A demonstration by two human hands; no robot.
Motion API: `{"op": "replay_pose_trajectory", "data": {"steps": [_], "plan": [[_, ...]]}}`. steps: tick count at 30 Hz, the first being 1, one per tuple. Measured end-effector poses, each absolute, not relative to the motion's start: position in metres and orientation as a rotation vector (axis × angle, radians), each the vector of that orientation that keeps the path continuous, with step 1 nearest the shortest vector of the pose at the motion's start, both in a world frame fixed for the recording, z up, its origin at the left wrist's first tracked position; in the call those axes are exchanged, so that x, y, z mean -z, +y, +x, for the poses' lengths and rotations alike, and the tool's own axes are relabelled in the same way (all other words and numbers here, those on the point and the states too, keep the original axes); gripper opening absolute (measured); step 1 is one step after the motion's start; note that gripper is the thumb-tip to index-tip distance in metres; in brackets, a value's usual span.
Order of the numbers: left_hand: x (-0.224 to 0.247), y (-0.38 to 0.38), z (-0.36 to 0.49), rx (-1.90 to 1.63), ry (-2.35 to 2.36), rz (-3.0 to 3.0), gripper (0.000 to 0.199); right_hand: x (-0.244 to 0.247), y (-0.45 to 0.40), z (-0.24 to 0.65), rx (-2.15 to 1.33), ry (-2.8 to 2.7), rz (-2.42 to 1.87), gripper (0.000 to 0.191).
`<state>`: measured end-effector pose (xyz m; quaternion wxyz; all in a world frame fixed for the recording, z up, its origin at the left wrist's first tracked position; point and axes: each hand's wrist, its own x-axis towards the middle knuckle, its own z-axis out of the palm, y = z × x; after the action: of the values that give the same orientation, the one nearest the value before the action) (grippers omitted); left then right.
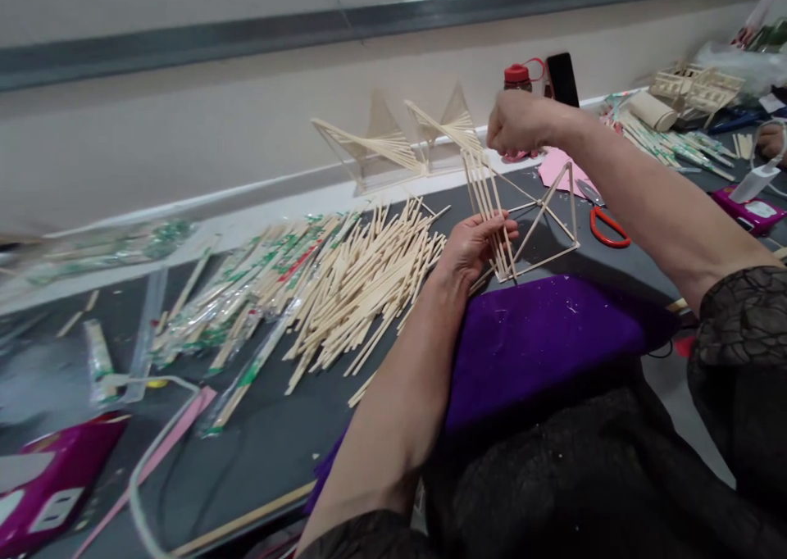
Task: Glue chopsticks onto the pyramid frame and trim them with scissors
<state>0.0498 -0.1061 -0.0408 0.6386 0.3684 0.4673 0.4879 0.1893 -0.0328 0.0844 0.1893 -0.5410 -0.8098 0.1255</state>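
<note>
My left hand [476, 243] grips the lower part of a wooden stick frame [542, 203]. Several thin sticks fan upright between its fingers and thumb, joined to triangular struts on the right. Above the top of the fan, my right hand [516, 122] is raised with its fingers curled together; anything it pinches is too small to make out. Left of my left hand lies a big heap of loose wooden sticks [375, 284]. A purple cloth [553, 329] lies below the frame, over the table edge and lap.
Two finished-looking stick models [375, 145] stand against the wall. Red-handled scissors [610, 227], a red-capped bottle [517, 75] and a black phone [561, 80] are near my right arm. Wrapped sticks [246, 288] lie left. Another person's hand [771, 141] shows at the far right.
</note>
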Motion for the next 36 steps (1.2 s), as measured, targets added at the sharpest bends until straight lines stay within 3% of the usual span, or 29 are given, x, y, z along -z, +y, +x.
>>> {"op": "replay_pose_trajectory", "data": {"steps": [9, 22, 36], "plan": [[0.039, -0.108, 0.050, -1.118, 1.075, 0.837, 0.005, -0.087, -0.035, 0.187, -0.470, -2.416, -1.521, 0.027], [0.039, -0.109, 0.051, -1.126, 1.087, 0.828, 0.006, -0.094, -0.034, 0.181, -0.384, -2.544, -1.506, 0.012], [0.041, -0.107, 0.049, -1.128, 1.071, 0.836, 0.007, -0.091, -0.031, 0.180, -0.352, -2.546, -1.495, 0.023]]}}
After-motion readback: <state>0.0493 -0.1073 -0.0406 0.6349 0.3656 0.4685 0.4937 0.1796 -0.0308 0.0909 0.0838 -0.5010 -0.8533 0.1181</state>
